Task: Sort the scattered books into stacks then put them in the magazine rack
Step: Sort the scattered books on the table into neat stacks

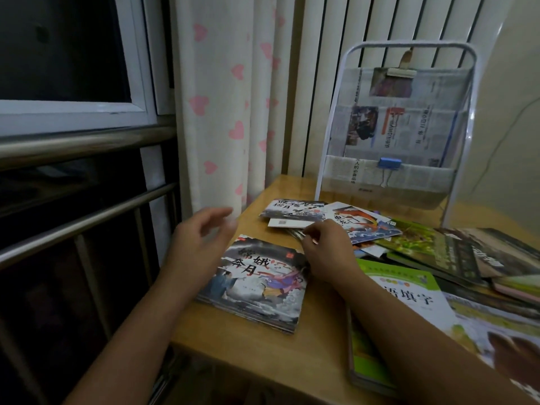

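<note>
Left hand is hovering loose-fingered, holding nothing; right hand is curling over thin glossy picture books, grip unclear.

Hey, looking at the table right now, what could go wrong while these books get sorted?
1. The stack of thin picture books with the grey moon-scene cover lies near the wooden table's left edge; a nudge from the left hand might push it off.
2. The right hand reaches into a loose overlapping pile, including the red dragon-cover book; pulling one may slide the others.
3. The white wire magazine rack already holds newspapers, so its pockets may be tight.
</note>
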